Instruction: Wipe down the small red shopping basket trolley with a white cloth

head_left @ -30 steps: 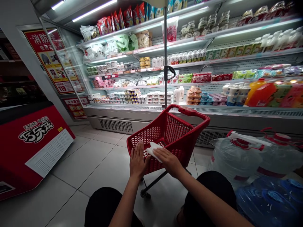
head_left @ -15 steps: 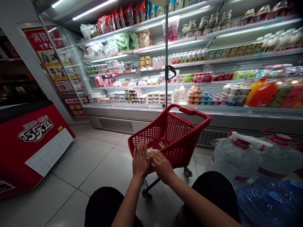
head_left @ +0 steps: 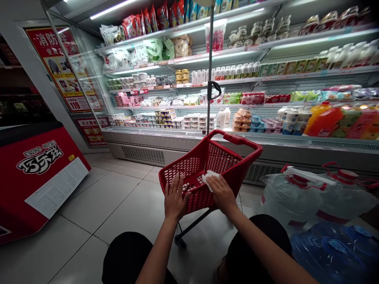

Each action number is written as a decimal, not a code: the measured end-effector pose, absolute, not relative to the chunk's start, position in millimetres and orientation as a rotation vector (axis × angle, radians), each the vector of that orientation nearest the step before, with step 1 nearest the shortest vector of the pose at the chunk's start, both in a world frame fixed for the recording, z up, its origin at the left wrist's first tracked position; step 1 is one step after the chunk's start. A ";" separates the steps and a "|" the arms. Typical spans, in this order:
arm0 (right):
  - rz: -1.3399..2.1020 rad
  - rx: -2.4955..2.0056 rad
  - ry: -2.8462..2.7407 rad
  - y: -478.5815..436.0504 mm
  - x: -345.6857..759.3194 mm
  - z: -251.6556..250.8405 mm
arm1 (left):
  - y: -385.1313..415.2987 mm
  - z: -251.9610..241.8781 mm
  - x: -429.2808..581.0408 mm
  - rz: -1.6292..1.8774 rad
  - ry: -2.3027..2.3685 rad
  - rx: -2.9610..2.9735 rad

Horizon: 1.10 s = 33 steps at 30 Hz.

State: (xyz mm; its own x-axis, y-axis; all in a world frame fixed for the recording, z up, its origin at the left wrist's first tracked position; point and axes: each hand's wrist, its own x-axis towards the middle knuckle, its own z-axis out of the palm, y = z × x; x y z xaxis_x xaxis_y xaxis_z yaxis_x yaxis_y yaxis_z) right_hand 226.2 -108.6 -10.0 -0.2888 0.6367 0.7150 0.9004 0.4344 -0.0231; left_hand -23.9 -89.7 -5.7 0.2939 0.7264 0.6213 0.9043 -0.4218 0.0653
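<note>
Head view: your right hand (head_left: 223, 193) has its grip closed on a white cloth (head_left: 209, 176) (it may be a paper wipe; you cannot tell). The cloth lies beneath and just ahead of those fingers, its pale edge poking out toward your left, at the near side rim of the red shopping cart (head_left: 234, 182). Your left hand (head_left: 175, 199) holds nothing: its grip is spread flat, fingers extended over the cart's near front corner, well apart from the cloth.
</note>
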 end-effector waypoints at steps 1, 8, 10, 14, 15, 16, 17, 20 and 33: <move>-0.504 -1.264 -2.053 -110.5 206.8 -13.1 | -89.7 -6.1 -22.4 -0.844 -1.474 -2.269; -0.479 -1.031 -2.230 -121.5 156.4 -24.1 | -87.9 -8.2 -29.9 -0.836 -1.446 -2.269; -0.495 -1.050 -2.238 -117.9 187.4 -19.7 | -85.3 -7.7 -37.6 -0.834 -1.451 -2.265; -0.515 -1.201 -2.134 -107.9 251.6 -7.3 | -79.7 -4.2 -47.5 -0.808 -1.502 -2.240; -0.515 -1.220 -2.112 -106.3 257.6 -5.8 | -79.1 -2.7 -46.0 -0.804 -1.511 -2.232; -0.514 -1.227 -2.094 -105.4 257.8 -5.6 | -79.2 -0.9 -42.1 -0.805 -1.512 -2.228; -0.512 -1.226 -2.082 -105.2 252.6 -6.6 | -79.8 0.9 -35.9 -0.810 -1.501 -2.231; -0.499 -1.189 -2.091 -107.8 218.5 -13.0 | -85.0 5.1 -8.0 -0.820 -1.391 -2.311; -0.498 -1.271 -2.104 -111.6 284.5 33.3 | -92.8 2.8 -18.2 -0.773 -1.259 -2.439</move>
State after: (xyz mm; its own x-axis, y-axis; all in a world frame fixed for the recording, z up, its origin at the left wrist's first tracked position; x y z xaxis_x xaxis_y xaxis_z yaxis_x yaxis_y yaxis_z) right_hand 284.5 -111.6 33.3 -0.3421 0.6506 0.6780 0.8854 0.4648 0.0006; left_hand -18.2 -92.8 2.8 0.4744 0.6617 0.5806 0.8170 -0.5766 -0.0104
